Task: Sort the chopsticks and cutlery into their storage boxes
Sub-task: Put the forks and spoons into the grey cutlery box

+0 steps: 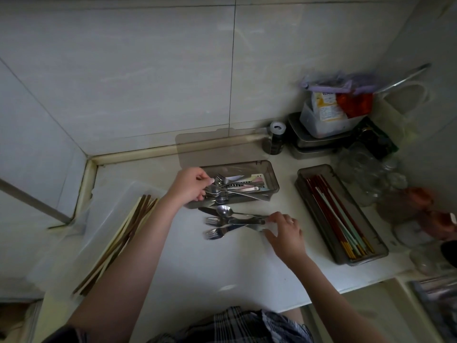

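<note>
A smoky grey cutlery box (pixel 270 175) with its lid tipped back lies at the back of the white counter, holding forks, spoons and pastel-handled pieces. My left hand (pixel 190 185) reaches over its left end and pinches a fork (pixel 218 180) inside it. In front of the box lies a small heap of loose cutlery (pixel 223 222): a spoon, forks, a knife. My right hand (pixel 284 231) pinches the handle ends of that heap. A second grey box (pixel 371 253) on the right holds red and pale green chopsticks (pixel 338 219). Wooden chopsticks (pixel 118 243) lie in a clear tray at left.
The clear plastic tray (pixel 74 243) fills the left counter. Stacked metal and plastic containers (pixel 321 129), a small dark can (pixel 275 139) and glass jars (pixel 366 174) crowd the back right corner. Tiled walls close the back and left; the counter edge (pixel 346 288) runs at lower right.
</note>
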The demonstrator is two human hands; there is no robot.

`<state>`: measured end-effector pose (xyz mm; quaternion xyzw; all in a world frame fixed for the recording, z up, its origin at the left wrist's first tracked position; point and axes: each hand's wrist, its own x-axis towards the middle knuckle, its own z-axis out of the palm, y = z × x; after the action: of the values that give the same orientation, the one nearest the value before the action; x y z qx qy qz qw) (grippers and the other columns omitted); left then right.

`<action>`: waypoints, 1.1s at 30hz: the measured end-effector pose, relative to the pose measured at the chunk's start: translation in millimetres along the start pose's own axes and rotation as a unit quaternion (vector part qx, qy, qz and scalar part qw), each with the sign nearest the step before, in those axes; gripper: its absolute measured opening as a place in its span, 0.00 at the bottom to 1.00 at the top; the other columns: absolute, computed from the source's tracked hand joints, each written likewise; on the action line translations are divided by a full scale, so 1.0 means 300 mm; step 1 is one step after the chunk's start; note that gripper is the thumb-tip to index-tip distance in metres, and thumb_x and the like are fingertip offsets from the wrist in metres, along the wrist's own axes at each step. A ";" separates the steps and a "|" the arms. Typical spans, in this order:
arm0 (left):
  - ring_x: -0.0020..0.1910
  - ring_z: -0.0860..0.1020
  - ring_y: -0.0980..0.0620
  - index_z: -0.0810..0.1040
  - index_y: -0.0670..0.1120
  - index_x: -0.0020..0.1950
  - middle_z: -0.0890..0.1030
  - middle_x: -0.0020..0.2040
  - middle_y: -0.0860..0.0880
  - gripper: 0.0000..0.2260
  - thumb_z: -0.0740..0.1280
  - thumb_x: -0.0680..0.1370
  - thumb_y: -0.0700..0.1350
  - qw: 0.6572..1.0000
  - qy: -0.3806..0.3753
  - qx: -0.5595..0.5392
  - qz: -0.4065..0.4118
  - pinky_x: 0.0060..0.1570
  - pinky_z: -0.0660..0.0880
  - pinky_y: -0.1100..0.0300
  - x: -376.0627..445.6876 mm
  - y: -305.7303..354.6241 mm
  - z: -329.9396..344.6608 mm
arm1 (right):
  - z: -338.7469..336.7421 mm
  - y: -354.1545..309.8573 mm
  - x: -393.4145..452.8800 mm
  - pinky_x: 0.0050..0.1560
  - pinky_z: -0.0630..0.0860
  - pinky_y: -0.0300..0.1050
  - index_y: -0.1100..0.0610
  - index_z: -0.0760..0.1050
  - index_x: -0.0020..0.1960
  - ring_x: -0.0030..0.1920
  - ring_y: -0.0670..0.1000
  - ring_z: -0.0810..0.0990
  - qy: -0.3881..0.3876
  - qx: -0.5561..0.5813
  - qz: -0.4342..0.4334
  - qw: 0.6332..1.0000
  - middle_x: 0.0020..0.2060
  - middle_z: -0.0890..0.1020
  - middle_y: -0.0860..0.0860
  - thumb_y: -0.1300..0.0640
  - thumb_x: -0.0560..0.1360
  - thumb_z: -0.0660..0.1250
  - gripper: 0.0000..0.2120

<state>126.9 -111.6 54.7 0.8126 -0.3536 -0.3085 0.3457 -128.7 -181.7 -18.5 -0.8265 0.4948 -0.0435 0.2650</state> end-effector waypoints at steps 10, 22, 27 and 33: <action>0.20 0.76 0.59 0.77 0.39 0.49 0.79 0.34 0.45 0.06 0.66 0.78 0.42 0.986 0.093 -0.134 -0.037 0.21 0.71 0.68 0.050 -0.054 0.015 | 0.051 -0.012 -0.010 0.59 0.66 0.51 0.49 0.71 0.62 0.61 0.54 0.68 -0.041 -0.010 -0.014 0.999 0.60 0.73 0.49 0.49 0.75 0.66 0.16; 0.24 0.77 0.57 0.77 0.43 0.49 0.78 0.37 0.49 0.05 0.63 0.79 0.43 0.989 0.125 -0.079 -0.010 0.23 0.71 0.71 0.089 -0.085 0.023 | 0.061 -0.014 -0.003 0.62 0.65 0.50 0.46 0.69 0.66 0.63 0.53 0.66 -0.034 -0.035 -0.038 0.998 0.64 0.70 0.48 0.50 0.76 0.65 0.19; 0.32 0.79 0.53 0.75 0.41 0.53 0.80 0.42 0.45 0.07 0.62 0.79 0.42 0.994 0.109 -0.030 0.000 0.28 0.75 0.69 0.107 -0.104 0.037 | 0.066 -0.010 -0.002 0.63 0.64 0.49 0.46 0.69 0.66 0.64 0.53 0.66 -0.030 -0.036 -0.038 0.998 0.65 0.69 0.48 0.50 0.76 0.65 0.19; 0.44 0.77 0.48 0.74 0.41 0.58 0.78 0.50 0.44 0.10 0.64 0.78 0.43 0.963 0.181 0.176 0.098 0.42 0.71 0.60 0.055 -0.124 0.071 | 0.072 -0.002 0.004 0.62 0.64 0.49 0.46 0.70 0.64 0.63 0.52 0.66 -0.017 -0.034 -0.044 0.998 0.63 0.70 0.48 0.50 0.76 0.65 0.17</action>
<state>133.8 -113.0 9.3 0.8643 -0.4115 -0.0538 0.2840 -120.4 -173.8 -36.9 -0.8565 0.4547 -0.0246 0.2432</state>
